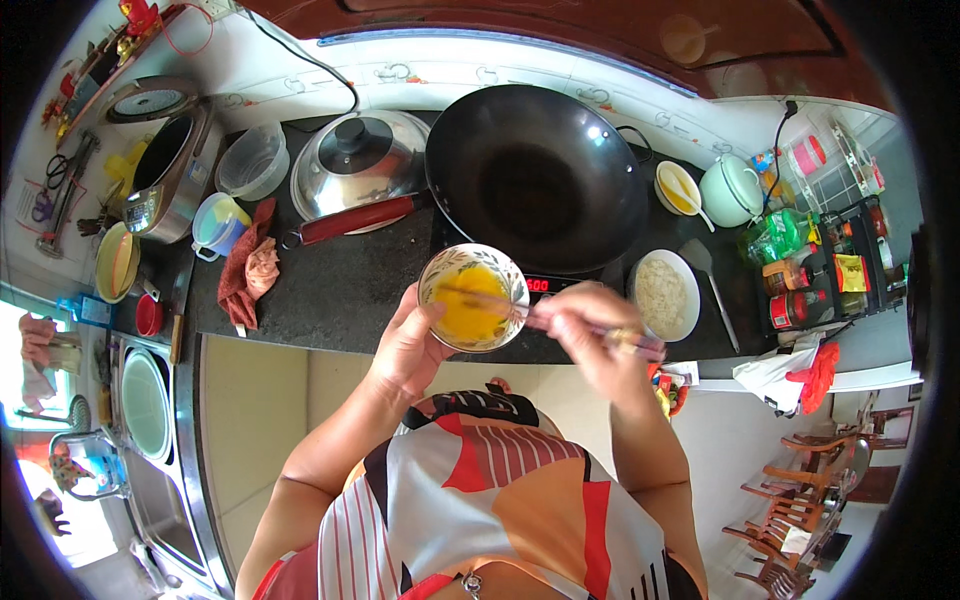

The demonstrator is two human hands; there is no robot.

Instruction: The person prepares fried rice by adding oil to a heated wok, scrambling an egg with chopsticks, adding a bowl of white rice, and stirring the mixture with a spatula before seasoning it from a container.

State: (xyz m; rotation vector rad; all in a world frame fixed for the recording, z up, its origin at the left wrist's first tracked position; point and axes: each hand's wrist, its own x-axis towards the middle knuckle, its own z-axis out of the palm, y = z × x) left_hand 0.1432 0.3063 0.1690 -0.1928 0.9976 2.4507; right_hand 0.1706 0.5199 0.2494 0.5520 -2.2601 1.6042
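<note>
My left hand (409, 346) holds a patterned bowl (484, 257) by its left side, tilted above the counter's front edge. Inside lies yellow beaten egg (471, 322). Gripped in my right hand (600, 326), a bundle of chopsticks (534, 318) reaches over the bowl's rim into the egg; the hand and sticks are motion-blurred. Behind the bowl, a black wok (536, 184) sits on a cooker with a lit red display (537, 286). Its inside shows no food. Right of my right hand stands a white bowl (694, 300) of what looks like cooked rice (660, 300).
A spatula (705, 262) lies on the right, near a small bowl (662, 174) with a spoon and the bottle rack (832, 255). Leftward are a domed metal lid (360, 161), the wok's red handle (360, 217), a cloth (244, 277), a mug (217, 225) and an opened rice cooker (176, 176).
</note>
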